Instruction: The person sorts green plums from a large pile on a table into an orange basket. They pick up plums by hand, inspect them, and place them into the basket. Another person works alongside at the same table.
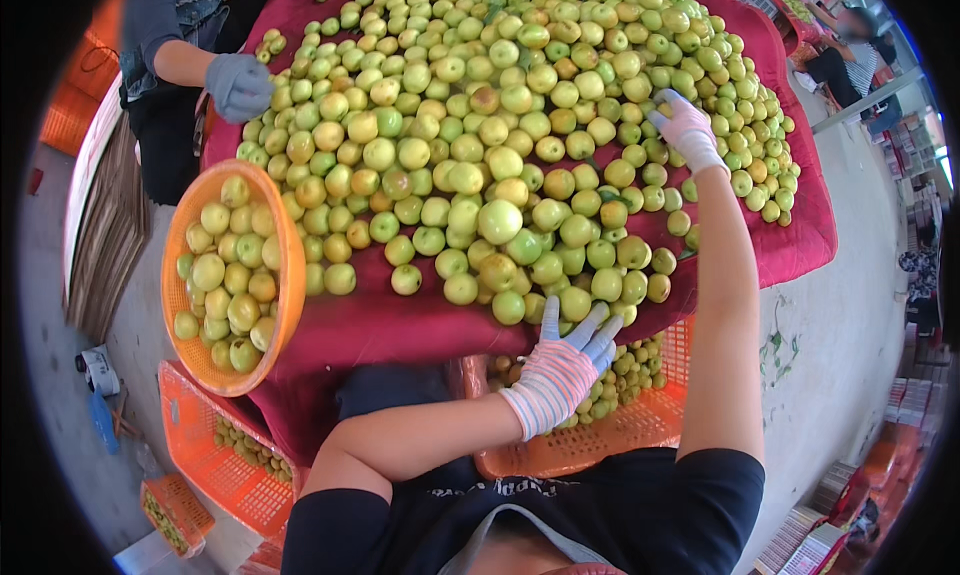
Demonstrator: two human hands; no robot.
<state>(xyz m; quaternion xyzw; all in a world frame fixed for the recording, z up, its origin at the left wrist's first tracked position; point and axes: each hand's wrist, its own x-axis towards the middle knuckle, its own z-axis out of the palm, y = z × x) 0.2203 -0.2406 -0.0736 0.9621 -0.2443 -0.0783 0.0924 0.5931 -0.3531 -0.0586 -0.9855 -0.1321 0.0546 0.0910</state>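
A heap of green-yellow fruits (pixel 501 222), apparently jujubes, covers a table with a dark red cloth (pixel 420 327). Both of my hands wear striped knit gloves with grey-blue fingers. At the table's near edge, my left hand (pixel 564 372) lies with fingers spread against the closest fruits, gripping none that I can see. My right hand (pixel 686 128) reaches into the right side of the heap, its fingers bent among the fruits; whether it holds one is hidden. Below my left hand, an orange plastic crate (pixel 600 444) contains more of these fruits.
An orange plastic basket (pixel 289 275) of fruits leans at the table's left edge. Across from it, a co-worker's grey-gloved hand (pixel 240 87) touches the heap. Another orange crate (pixel 225 462) stands lower left. Flattened cardboard (pixel 112 222) is stacked at left. People sit far right.
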